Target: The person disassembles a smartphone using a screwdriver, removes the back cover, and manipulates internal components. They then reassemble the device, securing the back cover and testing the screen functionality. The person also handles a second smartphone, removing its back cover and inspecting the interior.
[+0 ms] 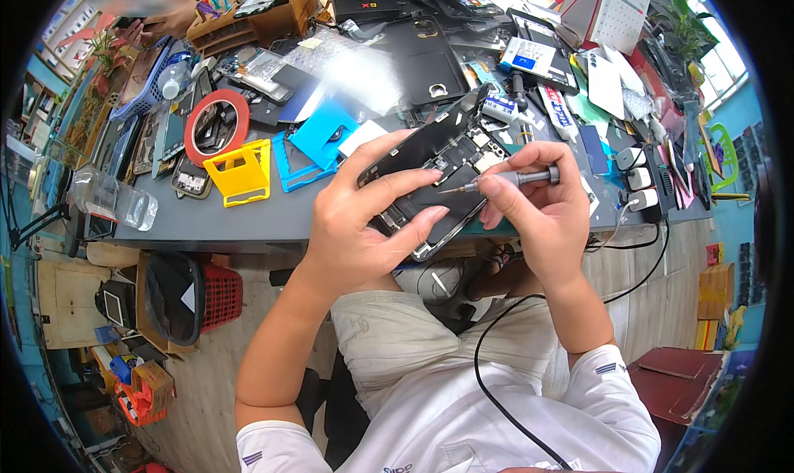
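An opened smartphone is tilted over the table's front edge, its inner parts showing and its dark screen panel raised along one side. My left hand grips the phone from the left, with the index fingertip and thumb over its inside. Between the fingers of my right hand is a small grey screwdriver. It lies nearly level, and its thin tip points left over the phone's interior, close to my left index fingertip. Whether the tip touches a part, I cannot tell.
Yellow and blue phone stands and a roll of red tape stand left. Phone parts crowd the table behind. White charger plugs sit right; a black cable crosses my lap. Below left is a red bin.
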The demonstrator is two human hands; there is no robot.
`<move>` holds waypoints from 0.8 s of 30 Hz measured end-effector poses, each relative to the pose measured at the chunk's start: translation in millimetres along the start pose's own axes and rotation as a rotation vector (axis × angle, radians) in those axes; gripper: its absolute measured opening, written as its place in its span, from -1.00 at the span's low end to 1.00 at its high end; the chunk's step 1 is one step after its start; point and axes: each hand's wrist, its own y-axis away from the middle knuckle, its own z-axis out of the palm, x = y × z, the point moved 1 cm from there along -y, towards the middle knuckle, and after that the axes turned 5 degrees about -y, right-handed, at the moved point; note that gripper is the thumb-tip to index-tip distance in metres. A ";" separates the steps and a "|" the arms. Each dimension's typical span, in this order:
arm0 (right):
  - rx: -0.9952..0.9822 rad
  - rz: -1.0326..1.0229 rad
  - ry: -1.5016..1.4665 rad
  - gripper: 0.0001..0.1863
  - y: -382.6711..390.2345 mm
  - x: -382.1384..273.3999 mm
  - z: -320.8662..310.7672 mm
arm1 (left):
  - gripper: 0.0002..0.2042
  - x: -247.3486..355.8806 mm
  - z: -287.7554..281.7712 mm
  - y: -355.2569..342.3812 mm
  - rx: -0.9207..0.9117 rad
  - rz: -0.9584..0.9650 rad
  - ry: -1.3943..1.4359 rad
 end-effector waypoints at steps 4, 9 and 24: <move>0.053 -0.083 0.122 -0.62 -27.4 -10.8 -13.6 | -0.62 2.6 -1.0 -0.1 0.009 -0.045 0.008; -0.007 -0.090 0.359 -0.63 -58.6 -13.7 -16.5 | -0.59 0.0 -1.3 0.9 0.019 -0.087 0.041; -0.120 -0.184 0.599 -0.64 -67.0 -15.7 -7.3 | -0.57 -0.7 -1.2 -0.3 0.049 -0.088 0.034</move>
